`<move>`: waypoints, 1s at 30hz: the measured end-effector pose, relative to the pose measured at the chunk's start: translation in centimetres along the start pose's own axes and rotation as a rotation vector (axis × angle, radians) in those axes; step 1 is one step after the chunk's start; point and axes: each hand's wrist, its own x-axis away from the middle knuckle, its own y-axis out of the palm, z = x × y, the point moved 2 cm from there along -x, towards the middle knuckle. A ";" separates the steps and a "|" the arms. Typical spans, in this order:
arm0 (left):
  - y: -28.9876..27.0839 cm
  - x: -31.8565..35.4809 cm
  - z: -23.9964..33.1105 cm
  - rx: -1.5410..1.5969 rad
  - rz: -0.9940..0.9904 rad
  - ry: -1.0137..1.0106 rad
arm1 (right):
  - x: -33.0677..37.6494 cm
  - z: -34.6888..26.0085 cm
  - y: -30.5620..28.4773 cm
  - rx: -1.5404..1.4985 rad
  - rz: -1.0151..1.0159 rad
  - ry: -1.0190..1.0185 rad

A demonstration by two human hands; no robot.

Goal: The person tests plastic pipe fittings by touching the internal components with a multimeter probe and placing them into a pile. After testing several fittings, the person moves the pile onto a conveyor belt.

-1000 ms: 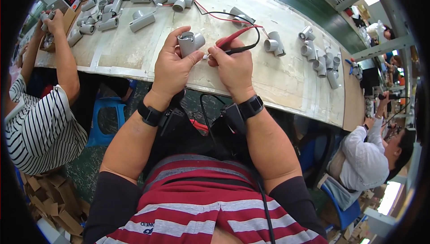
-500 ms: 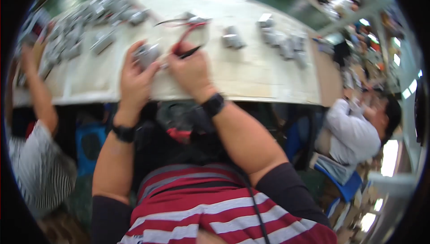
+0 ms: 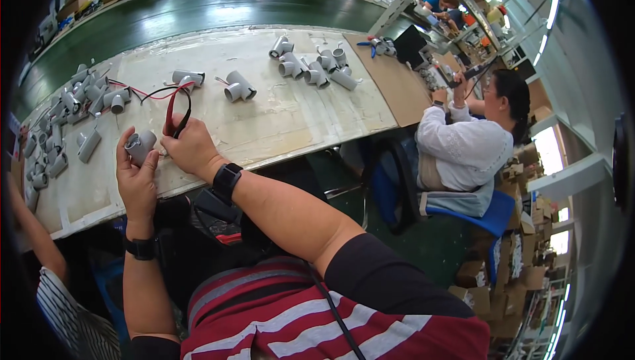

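Observation:
In my left hand is a grey tee-shaped pipe fitting, gripped between fingers and thumb with one round end upward. Close against its right side is my right hand, fingers closed on a hand tool with curved red and black handles that stick up past the fist. The tool's working end is hidden by the fingers, so I cannot tell whether it touches the fitting. Just beyond that hand lies another grey fitting, with red and black wires beside it.
Grey fittings are heaped at the table's left; one lies alone mid-table, and several more stand at the right. Brown cardboard covers the right end. A person in white sits there; another person's arm is at left.
My view has swung to the right and sharpened, so the table's contents appear further left. Both hands remain close together, still holding the fitting and the tool.

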 end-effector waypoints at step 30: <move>0.1 0.9 0.8 -0.068 0.067 -0.019 | 0.5 0.2 -0.3 -0.174 -0.139 0.214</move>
